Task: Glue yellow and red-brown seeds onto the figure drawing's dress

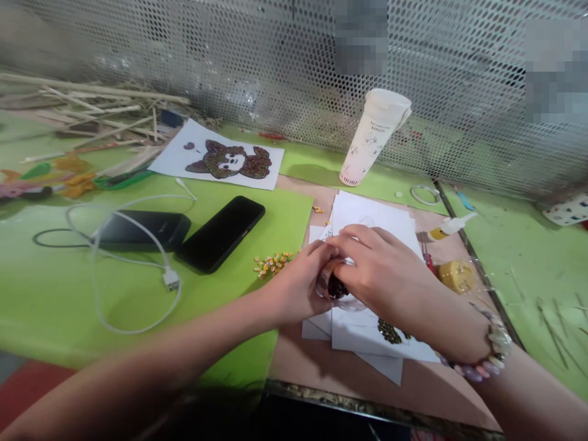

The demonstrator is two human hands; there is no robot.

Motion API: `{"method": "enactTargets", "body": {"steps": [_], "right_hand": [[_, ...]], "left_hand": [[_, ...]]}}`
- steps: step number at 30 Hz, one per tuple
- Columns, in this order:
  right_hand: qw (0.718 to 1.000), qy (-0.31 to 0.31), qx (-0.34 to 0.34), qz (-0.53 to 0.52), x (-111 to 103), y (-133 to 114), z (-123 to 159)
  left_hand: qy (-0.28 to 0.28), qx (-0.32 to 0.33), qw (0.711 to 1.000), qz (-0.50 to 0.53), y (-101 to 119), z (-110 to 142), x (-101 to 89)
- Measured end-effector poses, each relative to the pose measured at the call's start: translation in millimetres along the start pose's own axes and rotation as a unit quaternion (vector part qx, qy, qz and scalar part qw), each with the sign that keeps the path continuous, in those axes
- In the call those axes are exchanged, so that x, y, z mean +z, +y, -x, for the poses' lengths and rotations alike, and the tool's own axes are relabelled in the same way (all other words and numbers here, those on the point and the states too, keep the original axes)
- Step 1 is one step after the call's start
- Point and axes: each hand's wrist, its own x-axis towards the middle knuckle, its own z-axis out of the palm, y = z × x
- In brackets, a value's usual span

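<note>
Clear cup (323,283), dark seeds (337,287) inside

The left hand (298,282) curls around the cup, perhaps to make it steady over the paper (351,335). The right hand (386,263) has bent fingers at its mouth; whether they grip anything, I cannot tell. Green seeds (389,331) lie loose on the paper.

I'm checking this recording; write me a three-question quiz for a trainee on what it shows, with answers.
1. True or false: the beaded bracelet is on the same arm as the right hand.
2. Which of these lies nearest the phone?
a) the upright white cup
b) the black box-shaped device
c) the small squeeze bottle
3. What does the left hand hold, and what colour are the pieces in it?

Key: 1. true; 2. b; 3. a small clear container, dark pieces.
</note>
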Motion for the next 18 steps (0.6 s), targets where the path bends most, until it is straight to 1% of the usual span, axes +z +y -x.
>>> {"method": "enactTargets", "body": {"steps": [5,11,15,18], "right_hand": [[0.999,0.009,0.005,-0.030,7,3,1],[0.997,0.024,0.005,-0.074,6,9,7],[0.987,0.061,0.012,-0.147,8,14,13],[0.968,0.087,0.030,-0.235,10,17,17]], "left_hand": [[-0.005,-0.006,1.000,0.017,0,-1,1.4],[-0.009,-0.011,1.000,0.013,0,-2,0.8],[-0.001,-0.019,0.999,0.034,-2,0,3.5],[-0.001,-0.025,0.996,0.087,-3,1,6.6]]}}
